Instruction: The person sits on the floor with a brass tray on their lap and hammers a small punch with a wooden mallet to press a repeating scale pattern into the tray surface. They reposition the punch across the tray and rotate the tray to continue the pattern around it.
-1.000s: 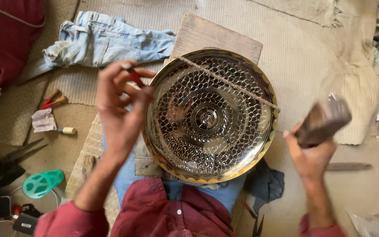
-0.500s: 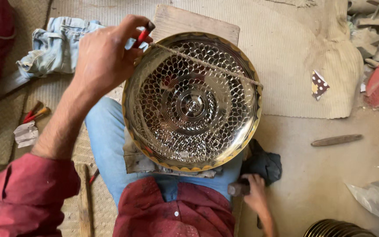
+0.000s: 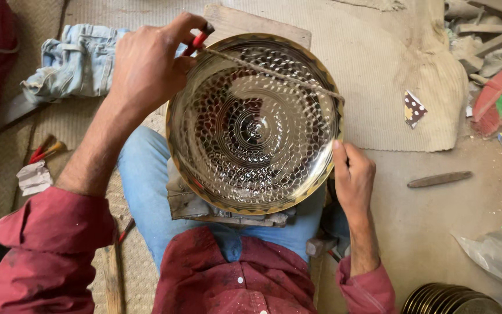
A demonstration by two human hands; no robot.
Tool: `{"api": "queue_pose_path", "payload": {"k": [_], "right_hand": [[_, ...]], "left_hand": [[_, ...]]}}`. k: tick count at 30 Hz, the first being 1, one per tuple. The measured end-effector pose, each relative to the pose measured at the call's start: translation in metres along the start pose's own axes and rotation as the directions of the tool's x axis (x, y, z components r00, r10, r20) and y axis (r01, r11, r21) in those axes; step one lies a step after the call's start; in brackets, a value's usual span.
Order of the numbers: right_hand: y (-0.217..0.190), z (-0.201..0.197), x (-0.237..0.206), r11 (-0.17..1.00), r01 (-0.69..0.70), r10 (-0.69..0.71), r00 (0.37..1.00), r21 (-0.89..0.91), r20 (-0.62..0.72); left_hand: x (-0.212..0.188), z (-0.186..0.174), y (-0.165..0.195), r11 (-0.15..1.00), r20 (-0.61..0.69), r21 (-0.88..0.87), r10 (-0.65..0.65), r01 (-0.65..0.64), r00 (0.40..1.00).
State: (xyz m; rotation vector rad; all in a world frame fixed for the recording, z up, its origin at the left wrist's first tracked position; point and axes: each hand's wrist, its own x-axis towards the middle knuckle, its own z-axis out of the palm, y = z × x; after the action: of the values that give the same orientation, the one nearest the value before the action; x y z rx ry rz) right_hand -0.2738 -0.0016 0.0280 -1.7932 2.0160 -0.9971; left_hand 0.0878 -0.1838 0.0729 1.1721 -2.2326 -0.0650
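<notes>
Gripping red tool (image 3: pixel 200 38), left hand (image 3: pixel 146 64); right hand (image 3: pixel 352 174) clasping brass plate (image 3: pixel 254 125) rim (twine (image 3: pixel 274 72) across).

Just right of the right hand (image 3: pixel 352 177) the floor (image 3: pixel 437 227) lies bare up to a wooden stick (image 3: pixel 440 179). The metal bowl (image 3: pixel 254 122) blocks its left. Above the left hand (image 3: pixel 146 64), folded jeans (image 3: pixel 74 61) crowd the mat (image 3: pixel 373 70).
</notes>
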Motion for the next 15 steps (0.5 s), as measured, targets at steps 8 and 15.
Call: {"api": "queue_pose_path", "payload": {"k": [8,15], "right_hand": [[-0.006,0.022,-0.100,0.745,-0.549,0.406,0.824,0.379,0.396],[0.001,-0.003,-0.046,0.989,-0.114,0.114,0.993,0.097,0.000]], "left_hand": [[0.000,0.013,0.000,0.995,-0.044,0.100,-0.008,0.012,0.999],[-0.008,0.002,0.002,1.000,-0.061,-0.019,0.010,-0.011,0.998]]}}
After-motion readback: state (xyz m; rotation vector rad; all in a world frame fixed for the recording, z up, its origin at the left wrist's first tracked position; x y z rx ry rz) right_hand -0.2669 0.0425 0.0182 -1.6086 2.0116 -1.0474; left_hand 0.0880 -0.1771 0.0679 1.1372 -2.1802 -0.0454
